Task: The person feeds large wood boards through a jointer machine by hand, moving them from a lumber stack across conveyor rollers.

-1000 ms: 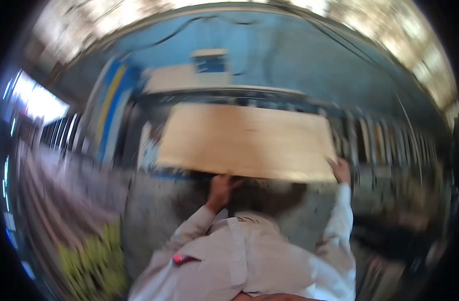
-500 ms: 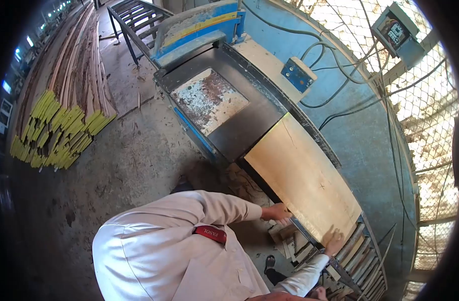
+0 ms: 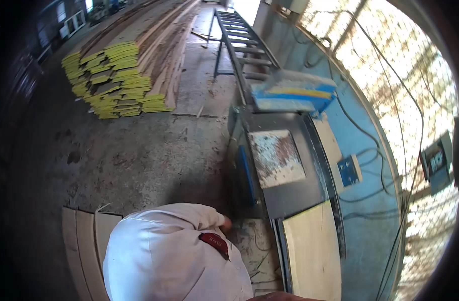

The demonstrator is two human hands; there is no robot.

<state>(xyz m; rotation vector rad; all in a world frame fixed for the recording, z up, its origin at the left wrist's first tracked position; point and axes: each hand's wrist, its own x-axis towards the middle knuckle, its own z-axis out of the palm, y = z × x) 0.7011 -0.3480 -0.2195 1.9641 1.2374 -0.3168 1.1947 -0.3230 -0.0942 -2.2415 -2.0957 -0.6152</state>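
Just past the end of a white sleeve (image 3: pixel 202 215), my left hand (image 3: pixel 225 223) shows as a small blurred patch. It is down beside the machine, left of the wooden board. Its fingers cannot be made out. My right hand is out of view. The pale wooden board (image 3: pixel 313 251) lies on the machine's table, its far end against the dark metal plate (image 3: pixel 309 193). A square plate (image 3: pixel 276 158) spotted with white and rust-brown is set in that dark surface.
A blue guard (image 3: pixel 292 95) with a yellow stripe spans the machine's far end, with a roller conveyor (image 3: pixel 247 50) beyond. A control box (image 3: pixel 349 170) stands at the right. Long planks with yellow-painted ends (image 3: pixel 119 80) are stacked far left; flat boards (image 3: pixel 84 251) lie lower left.
My view has swung left, so the machine and board appear farther right and lower. My left hand has come away from the board's edge; my right hand, earlier on the board, has left view.
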